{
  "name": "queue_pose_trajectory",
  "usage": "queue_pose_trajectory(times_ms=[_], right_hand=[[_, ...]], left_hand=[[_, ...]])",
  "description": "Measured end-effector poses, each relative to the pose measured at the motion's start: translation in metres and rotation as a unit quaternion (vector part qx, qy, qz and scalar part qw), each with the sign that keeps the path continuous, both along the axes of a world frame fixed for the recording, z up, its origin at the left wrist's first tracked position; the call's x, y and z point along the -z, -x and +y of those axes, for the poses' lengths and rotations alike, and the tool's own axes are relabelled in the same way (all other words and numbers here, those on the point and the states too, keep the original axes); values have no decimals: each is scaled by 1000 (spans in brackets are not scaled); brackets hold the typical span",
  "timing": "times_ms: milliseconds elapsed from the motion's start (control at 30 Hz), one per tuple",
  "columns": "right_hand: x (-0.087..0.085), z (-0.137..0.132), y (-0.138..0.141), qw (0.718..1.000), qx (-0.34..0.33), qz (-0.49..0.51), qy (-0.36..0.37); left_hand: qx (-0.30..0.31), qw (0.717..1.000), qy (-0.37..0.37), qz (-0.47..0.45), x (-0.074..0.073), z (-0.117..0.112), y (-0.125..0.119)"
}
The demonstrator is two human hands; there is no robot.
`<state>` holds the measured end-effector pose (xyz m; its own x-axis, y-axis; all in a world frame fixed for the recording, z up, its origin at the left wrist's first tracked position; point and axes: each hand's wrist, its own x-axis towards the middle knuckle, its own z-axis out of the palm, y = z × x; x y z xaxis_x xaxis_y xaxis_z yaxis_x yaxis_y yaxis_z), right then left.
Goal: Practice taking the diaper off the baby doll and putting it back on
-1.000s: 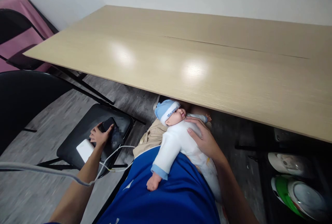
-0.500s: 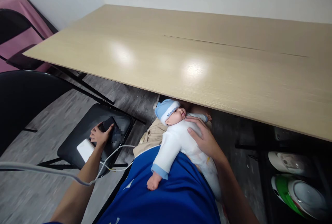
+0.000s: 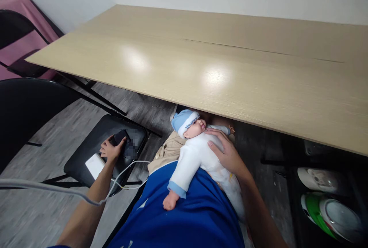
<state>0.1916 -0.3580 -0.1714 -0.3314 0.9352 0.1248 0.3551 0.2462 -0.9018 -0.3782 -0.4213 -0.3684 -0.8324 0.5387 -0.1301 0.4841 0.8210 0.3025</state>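
A baby doll [image 3: 198, 152] in a white outfit and a blue knitted cap lies on its back across my lap, its head toward the table edge. My right hand [image 3: 225, 152] rests flat on the doll's chest, fingers stretched out. Over the black chair seat at left, my left hand [image 3: 112, 149] is closed around a small dark phone-like object [image 3: 120, 137]; part of it is blurred out. A white power bank [image 3: 95, 166] lies on the seat beside my left wrist, partly behind my forearm. A white cable [image 3: 123, 171] runs past that forearm to my waist.
A long wooden table [image 3: 172, 60] stands in front of me, its near edge just over the doll's head. Black folding chairs [image 3: 31, 106] are at left, near a pink cloth [image 3: 40, 18]. Under the table at right, a green and white round object [image 3: 319, 209] sits on a dark shelf.
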Motion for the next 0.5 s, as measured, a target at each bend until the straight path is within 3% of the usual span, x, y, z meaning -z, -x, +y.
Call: queue_pose_trajectory(times_ms=[500], right_hand=[[2,0,-1,1000,-3,2,-2]], left_hand=[[-5,1000,2,-19,-17,1,-12]])
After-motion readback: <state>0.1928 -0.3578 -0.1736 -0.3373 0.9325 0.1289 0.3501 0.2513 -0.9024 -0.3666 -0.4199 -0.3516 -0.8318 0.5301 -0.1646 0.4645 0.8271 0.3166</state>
